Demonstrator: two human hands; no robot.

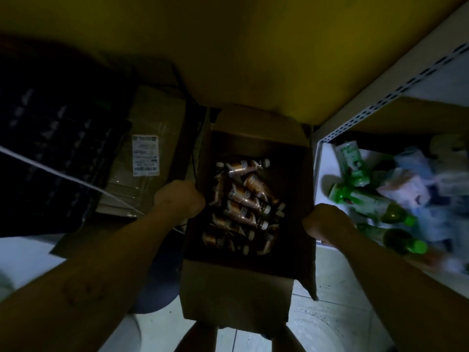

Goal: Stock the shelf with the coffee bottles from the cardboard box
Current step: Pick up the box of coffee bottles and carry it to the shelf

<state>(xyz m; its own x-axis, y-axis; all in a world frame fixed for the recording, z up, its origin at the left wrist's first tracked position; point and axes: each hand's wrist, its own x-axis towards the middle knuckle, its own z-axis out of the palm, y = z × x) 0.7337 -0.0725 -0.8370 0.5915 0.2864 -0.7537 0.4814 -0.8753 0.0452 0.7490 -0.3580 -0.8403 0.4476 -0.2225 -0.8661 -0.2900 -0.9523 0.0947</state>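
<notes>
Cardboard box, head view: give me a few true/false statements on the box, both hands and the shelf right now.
1. The cardboard box is open, with coffee bottles lying jumbled inside. True.
2. The left hand holds a coffee bottle. False: it grips the box's left wall.
3. The right hand grips the box's right wall. True.
4. The shelf to the right is bare. False: green bottles and packets lie on it.
5. A carton with a white label lies left of the box. True.
</notes>
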